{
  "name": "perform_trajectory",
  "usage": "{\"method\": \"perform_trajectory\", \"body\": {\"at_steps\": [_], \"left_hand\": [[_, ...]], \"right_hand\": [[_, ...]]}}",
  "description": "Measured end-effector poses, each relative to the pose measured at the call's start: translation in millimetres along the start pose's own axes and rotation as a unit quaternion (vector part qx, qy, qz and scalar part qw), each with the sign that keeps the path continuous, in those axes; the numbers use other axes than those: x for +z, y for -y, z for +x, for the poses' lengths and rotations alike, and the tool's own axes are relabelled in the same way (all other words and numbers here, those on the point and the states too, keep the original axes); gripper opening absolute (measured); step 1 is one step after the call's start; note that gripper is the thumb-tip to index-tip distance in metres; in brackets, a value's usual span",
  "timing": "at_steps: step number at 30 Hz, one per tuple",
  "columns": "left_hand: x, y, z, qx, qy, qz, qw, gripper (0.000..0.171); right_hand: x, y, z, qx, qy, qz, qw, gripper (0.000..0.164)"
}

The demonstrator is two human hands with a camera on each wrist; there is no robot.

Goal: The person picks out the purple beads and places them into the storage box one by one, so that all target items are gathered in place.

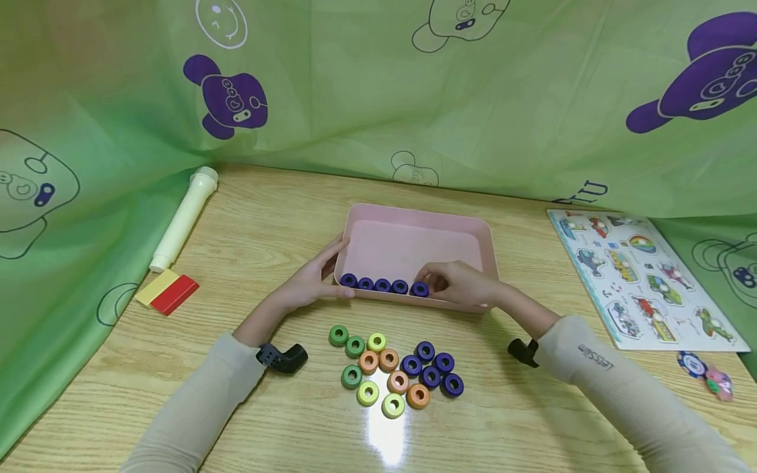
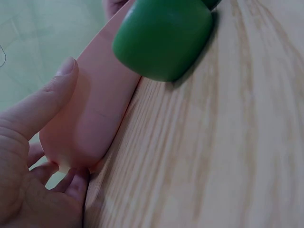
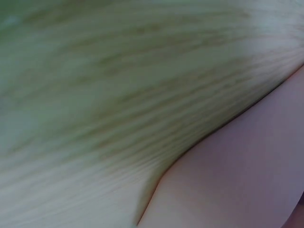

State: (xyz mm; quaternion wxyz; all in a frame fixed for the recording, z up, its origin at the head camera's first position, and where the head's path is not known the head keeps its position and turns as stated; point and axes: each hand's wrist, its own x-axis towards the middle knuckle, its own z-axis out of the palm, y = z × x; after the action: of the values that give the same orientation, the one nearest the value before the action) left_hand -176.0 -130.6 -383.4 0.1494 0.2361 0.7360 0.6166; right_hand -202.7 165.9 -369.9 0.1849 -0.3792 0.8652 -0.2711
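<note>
"What does the head view show?"

"A pink tray [image 1: 408, 243] on the worktop [image 1: 266, 217]. The left hand [image 1: 310, 282] holds its near left corner; the right hand [image 1: 464, 284], its grip narrow, pinches a purple ring [image 1: 420, 294], rightmost of five along the tray's near wall. Loose rings [image 1: 397, 389] lie in front of the tray."

"Left wrist?"

"Thumb and fingers round the tray's corner, a green ring [image 2: 164, 40] near its wall."

"Right wrist?"

"The tray's outer wall; I cannot tell the grip there."
</note>
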Motion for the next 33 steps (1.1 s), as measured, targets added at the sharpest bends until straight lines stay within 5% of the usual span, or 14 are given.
{"method": "perform_trajectory", "body": {"at_steps": [18, 27, 33], "left_hand": [[-2.6, 9.8, 2.3, 0.013, 0.001, -0.002, 0.9999, 0.089], [0.1, 0.2, -0.1, 0.001, -0.002, 0.005, 1.0, 0.087], [-2.7, 11.2, 3.0, -0.001, -0.003, 0.002, 1.0, 0.089]], "right_hand": [[-4, 5, -2, -0.005, -0.006, 0.003, 1.0, 0.026], [-15, 8, -32, 0.009, -0.058, 0.048, 0.997, 0.024], [-17, 22, -58, 0.011, -0.132, 0.024, 0.991, 0.015]]}}
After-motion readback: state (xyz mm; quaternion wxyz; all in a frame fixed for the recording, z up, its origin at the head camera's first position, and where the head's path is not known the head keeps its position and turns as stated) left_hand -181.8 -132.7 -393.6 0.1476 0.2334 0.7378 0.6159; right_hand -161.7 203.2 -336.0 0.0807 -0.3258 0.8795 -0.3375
